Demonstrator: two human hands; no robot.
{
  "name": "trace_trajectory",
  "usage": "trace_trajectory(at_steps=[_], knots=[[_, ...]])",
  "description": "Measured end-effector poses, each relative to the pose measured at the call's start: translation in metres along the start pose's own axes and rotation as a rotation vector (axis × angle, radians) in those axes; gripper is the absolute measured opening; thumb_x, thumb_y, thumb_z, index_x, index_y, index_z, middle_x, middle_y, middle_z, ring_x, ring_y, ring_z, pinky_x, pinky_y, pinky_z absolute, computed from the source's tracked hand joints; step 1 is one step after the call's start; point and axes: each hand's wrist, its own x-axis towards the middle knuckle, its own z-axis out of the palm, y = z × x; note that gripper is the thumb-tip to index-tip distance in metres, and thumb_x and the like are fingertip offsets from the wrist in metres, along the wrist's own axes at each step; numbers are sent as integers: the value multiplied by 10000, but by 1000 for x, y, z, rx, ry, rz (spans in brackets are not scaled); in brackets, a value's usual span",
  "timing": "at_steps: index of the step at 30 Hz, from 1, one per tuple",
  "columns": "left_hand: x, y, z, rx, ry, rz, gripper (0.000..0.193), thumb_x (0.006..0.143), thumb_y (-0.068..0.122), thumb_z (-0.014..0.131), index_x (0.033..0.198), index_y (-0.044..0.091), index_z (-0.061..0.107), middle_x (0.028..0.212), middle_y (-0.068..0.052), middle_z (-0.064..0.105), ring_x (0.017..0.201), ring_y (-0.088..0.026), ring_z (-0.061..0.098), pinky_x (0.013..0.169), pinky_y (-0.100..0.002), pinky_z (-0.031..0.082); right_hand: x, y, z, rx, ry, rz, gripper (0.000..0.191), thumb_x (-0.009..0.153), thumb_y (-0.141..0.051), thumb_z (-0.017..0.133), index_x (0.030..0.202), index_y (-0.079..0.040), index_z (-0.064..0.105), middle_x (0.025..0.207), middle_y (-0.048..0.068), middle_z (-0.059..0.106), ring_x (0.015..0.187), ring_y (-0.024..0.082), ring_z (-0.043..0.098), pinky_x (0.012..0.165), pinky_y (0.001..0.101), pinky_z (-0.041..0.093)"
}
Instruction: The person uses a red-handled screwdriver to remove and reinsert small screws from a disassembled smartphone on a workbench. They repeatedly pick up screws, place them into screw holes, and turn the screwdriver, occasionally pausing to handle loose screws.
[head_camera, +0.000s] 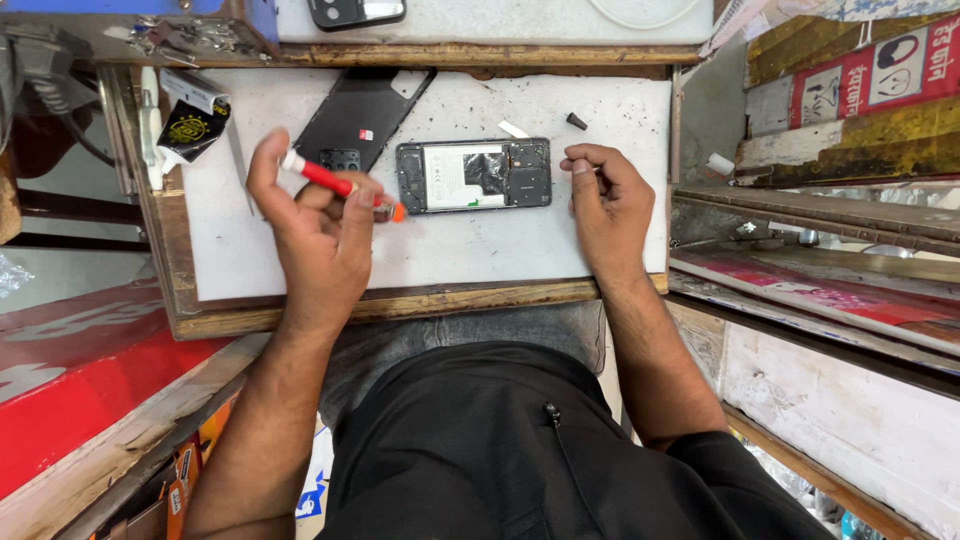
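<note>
An opened phone (473, 176), its insides and battery showing, lies flat on the white work board (470, 250). Its black back cover (358, 116) rests just behind and to the left. My left hand (318, 232) grips a red screwdriver (335, 183) with an orange tip, held slanted near the phone's left end. My right hand (607, 205) rests on the board just right of the phone, fingers curled; I cannot see anything in it.
A small black cap (577, 122) and a white strip (514, 129) lie behind the phone. A glue tube and tools (190, 125) sit at the left edge. Another phone (355, 11) lies on the raised shelf. Cluttered shelves flank both sides.
</note>
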Motion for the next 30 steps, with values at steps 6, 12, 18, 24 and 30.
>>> trace_trajectory(at_steps=[6,12,18,24,30], knots=[[39,-3,25,-31,-29,62,607,1234,60,552,1598,134,72,1073,-160,725,1023,-185,750,928,-301,657,-2,-1,1,-126,-5,-105,133,1022,-8,693,1146,-31,733,1048,36,712,695,17,482,591,180,381],[52,-1,40,-86,-46,19,586,1218,54,537,1583,138,88,1077,-154,709,1014,-195,756,893,-315,695,-2,-2,3,-144,-68,-114,173,987,7,703,1139,-66,744,1108,40,731,697,2,521,578,163,409],[53,1,65,-199,-29,-149,641,1109,68,584,1559,130,132,1082,-161,723,986,-212,775,782,-315,713,-3,-4,3,-101,-246,-148,238,929,-30,771,1162,-67,735,1151,77,726,687,7,577,548,171,447],[43,-4,88,-271,-150,-76,596,1159,78,531,1582,128,114,1155,-168,702,1054,-203,758,870,-313,686,-6,0,3,-34,-314,-149,277,915,-75,835,1176,-53,746,1133,79,750,699,38,549,617,194,472],[39,-11,94,-282,-182,-85,601,1153,75,508,1582,112,89,1165,-171,685,1062,-196,754,906,-329,686,-6,4,4,-39,-277,-124,140,930,-83,820,1055,-42,772,1035,67,778,682,41,556,583,201,457]])
